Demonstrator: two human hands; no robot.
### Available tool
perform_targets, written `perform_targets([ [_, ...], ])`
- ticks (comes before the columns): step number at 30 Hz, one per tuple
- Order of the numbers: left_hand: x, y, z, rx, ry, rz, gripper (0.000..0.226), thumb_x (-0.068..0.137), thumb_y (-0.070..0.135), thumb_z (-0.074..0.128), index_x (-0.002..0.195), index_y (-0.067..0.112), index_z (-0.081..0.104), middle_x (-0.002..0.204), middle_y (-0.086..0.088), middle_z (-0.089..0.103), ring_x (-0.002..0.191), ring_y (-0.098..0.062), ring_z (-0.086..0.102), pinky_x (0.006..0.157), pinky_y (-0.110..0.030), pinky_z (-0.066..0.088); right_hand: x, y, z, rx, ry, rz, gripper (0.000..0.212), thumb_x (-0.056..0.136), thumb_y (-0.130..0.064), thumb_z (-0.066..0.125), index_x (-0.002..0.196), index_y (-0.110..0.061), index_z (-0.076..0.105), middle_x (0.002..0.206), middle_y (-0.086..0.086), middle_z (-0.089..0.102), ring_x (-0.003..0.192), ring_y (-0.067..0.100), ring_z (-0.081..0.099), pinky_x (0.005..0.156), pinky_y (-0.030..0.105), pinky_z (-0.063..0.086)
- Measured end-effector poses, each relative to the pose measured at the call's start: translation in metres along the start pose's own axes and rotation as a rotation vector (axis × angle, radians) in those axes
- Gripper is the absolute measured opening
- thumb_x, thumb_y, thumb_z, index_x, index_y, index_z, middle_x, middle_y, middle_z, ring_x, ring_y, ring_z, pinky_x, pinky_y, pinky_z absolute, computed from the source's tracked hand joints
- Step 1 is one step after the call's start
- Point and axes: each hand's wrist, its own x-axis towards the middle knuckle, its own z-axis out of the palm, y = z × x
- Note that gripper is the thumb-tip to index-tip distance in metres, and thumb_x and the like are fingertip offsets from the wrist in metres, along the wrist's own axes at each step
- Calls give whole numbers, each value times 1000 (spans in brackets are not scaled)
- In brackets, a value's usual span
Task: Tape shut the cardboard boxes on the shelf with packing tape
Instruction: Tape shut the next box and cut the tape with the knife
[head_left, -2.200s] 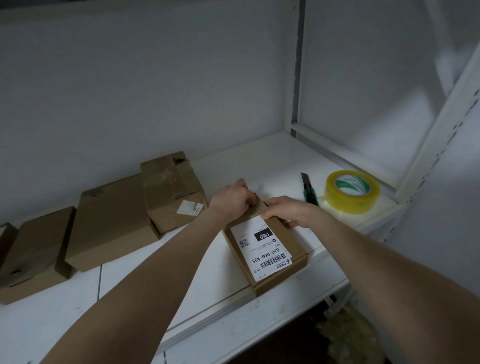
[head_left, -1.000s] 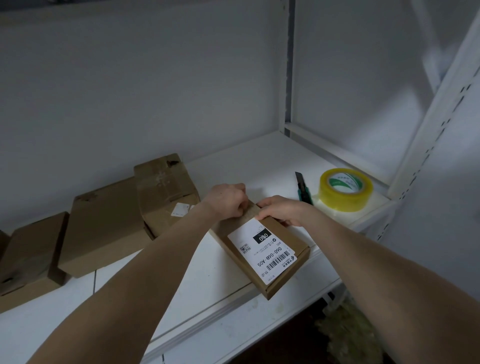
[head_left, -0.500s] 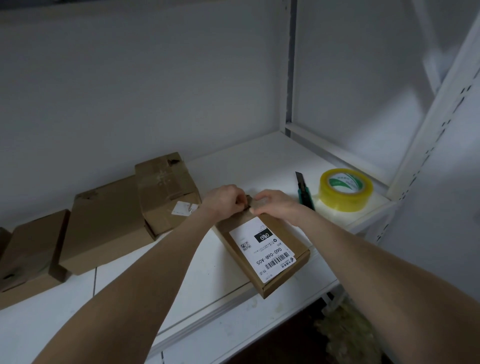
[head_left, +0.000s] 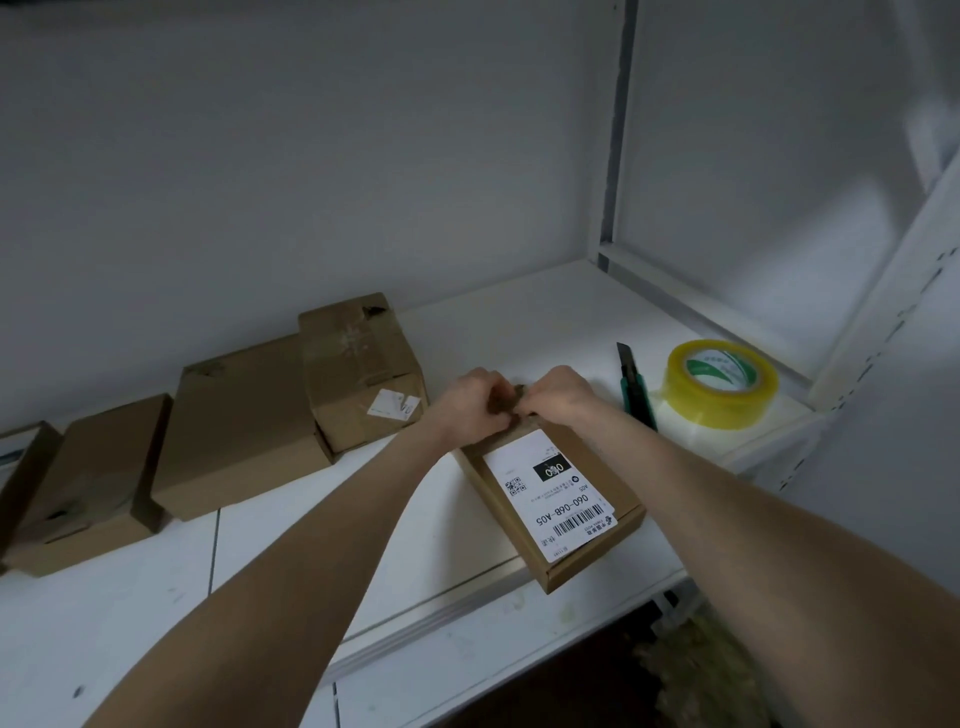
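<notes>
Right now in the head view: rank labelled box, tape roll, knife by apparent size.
1. Labelled box, clearly largest, though also nearest.
2. Tape roll.
3. Knife, smallest, thin, about as long as the roll is wide.

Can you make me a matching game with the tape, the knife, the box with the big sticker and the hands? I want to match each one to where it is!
Things:
1. tape roll
2. utility knife
3. labelled box
4. both hands: left hand, right hand

Places:
A. at the box's far end
B. farthest right on the shelf
C. sticking out over the shelf's front edge
D. between the tape and the hands

Pairs: 1-B, 2-D, 3-C, 4-A
</notes>
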Motion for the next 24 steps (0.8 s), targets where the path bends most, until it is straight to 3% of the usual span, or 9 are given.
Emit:
perform_targets([
  [3,-3,-2,4,44,-26,-11,38,82,20,69,118,10,61,118,-15,52,113,-26,50,94,-26,34,-1,-6,-2,-10,-13,34,26,76,-21,74,63,-11,53,67,2,56,70,19,57,54,25,38],
  [6,-5,-3,6,8,-40,-50,43,86,20,67,126,10,56,124,-14,48,115,-26,50,94,-23,33,-1,-9,-2,-38,-18,46,30,78,-21,71,61,-12,48,63,1,51,61,16,51,50,25,33],
  [11,-7,-6,9,-37,1,-72,43,84,18,68,125,10,57,124,-14,49,115,-26,51,94,-23,32,-1,-12,-2,-108,-14,51,25,72,-23,77,66,-11,55,68,2,58,66,16,57,56,25,41],
  [20,-7,-7,10,-83,13,-80,43,84,15,69,125,9,57,124,-15,50,117,-25,49,86,-14,27,-1,-10,-4,-202,-52,-55,33,82,-25,67,59,-11,47,60,2,47,56,16,46,50,29,31],
  [24,-7,-8,11,-83,18,-81,43,84,15,69,125,9,57,124,-16,50,117,-25,49,82,-12,25,-3,-10,-6,-252,-75,-116,25,83,-25,66,66,-10,57,68,4,55,69,21,54,59,30,39],
])
